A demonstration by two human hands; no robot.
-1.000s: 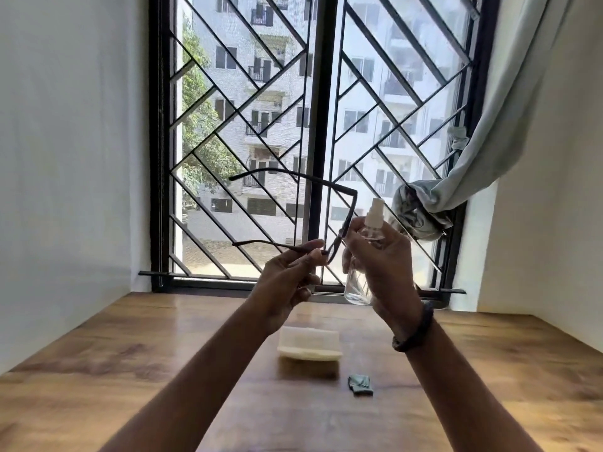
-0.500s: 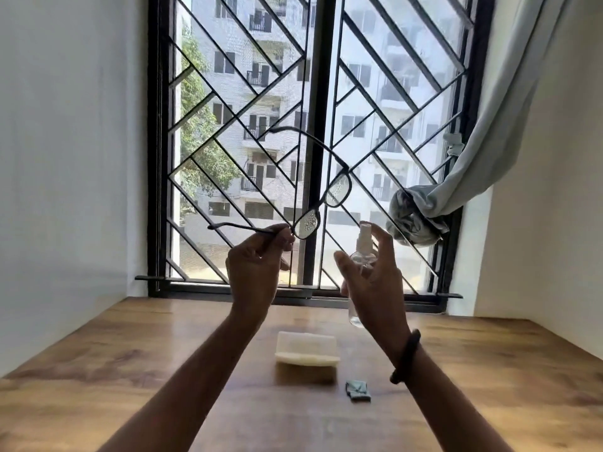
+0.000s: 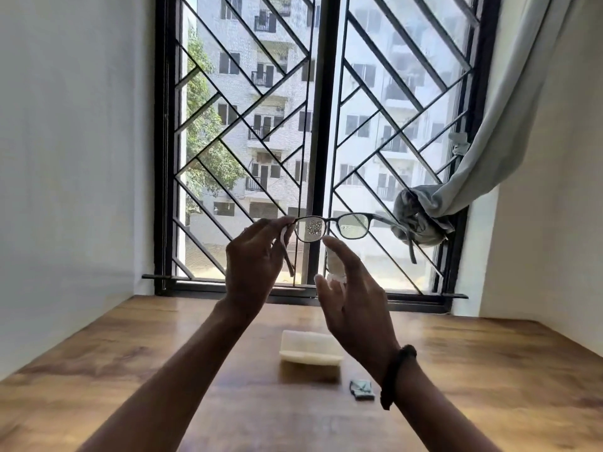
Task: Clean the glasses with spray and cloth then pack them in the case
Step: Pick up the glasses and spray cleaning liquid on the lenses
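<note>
Dark-framed glasses (image 3: 332, 226) are held up level before the window, temples unfolded. My left hand (image 3: 254, 259) pinches them at the left hinge. Droplets speckle the left lens; the right lens looks nearly dry. Just under the lenses my right hand (image 3: 352, 298) grips a small clear spray bottle (image 3: 335, 267), index finger on top of the nozzle; the hand hides most of the bottle. A pale cream case (image 3: 310, 349) lies shut on the wooden table (image 3: 130, 370) below my hands. A small folded grey-green cloth (image 3: 361, 389) lies to the right of the case.
A barred window (image 3: 313, 141) fills the far wall behind the table. A grey curtain (image 3: 456, 190) is knotted at the right side of the window. White walls close in the table on both sides.
My left hand has turned the glasses from edge-on to face me, level and lower. Droplets have appeared on the left lens. The bottle has stayed under the lenses.
</note>
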